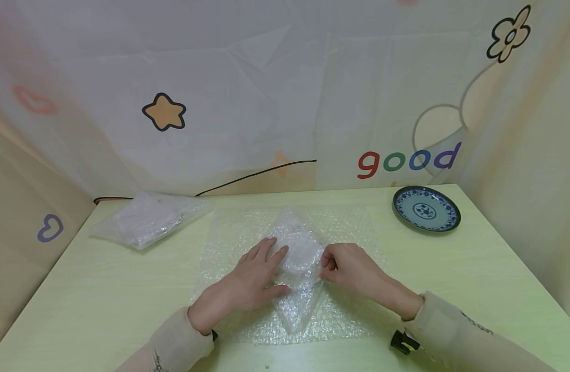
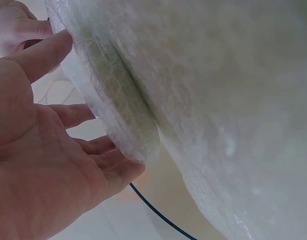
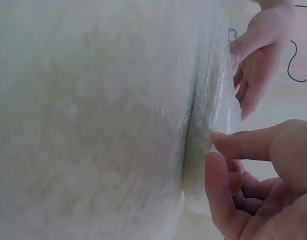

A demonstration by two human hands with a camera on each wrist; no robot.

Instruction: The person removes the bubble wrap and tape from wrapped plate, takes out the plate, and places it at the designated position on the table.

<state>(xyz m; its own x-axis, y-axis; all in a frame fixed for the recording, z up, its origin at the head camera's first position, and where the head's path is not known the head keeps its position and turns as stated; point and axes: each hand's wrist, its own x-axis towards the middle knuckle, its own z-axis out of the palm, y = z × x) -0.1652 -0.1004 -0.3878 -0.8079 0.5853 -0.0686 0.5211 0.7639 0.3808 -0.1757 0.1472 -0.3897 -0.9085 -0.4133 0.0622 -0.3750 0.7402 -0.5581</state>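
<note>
A flat, diamond-shaped bundle of folded bubble wrap (image 1: 297, 253) lies on a larger spread sheet of bubble wrap (image 1: 354, 315) mid-table. What is inside the bundle is hidden by the layers. My left hand (image 1: 254, 279) rests on its left side with fingers spread; the left wrist view shows those fingers (image 2: 121, 172) along the bundle's edge. At the right edge, my right hand (image 1: 352, 266) has its fingers curled. In the right wrist view, its thumb and index finger (image 3: 218, 175) pinch at the edge of the bundle (image 3: 211, 100).
Another bubble-wrapped package (image 1: 150, 217) lies at the table's back left. A blue-patterned plate with a dark rim (image 1: 426, 209) stands at the back right. A printed cloth (image 1: 266, 93) hangs behind the table (image 1: 103, 299).
</note>
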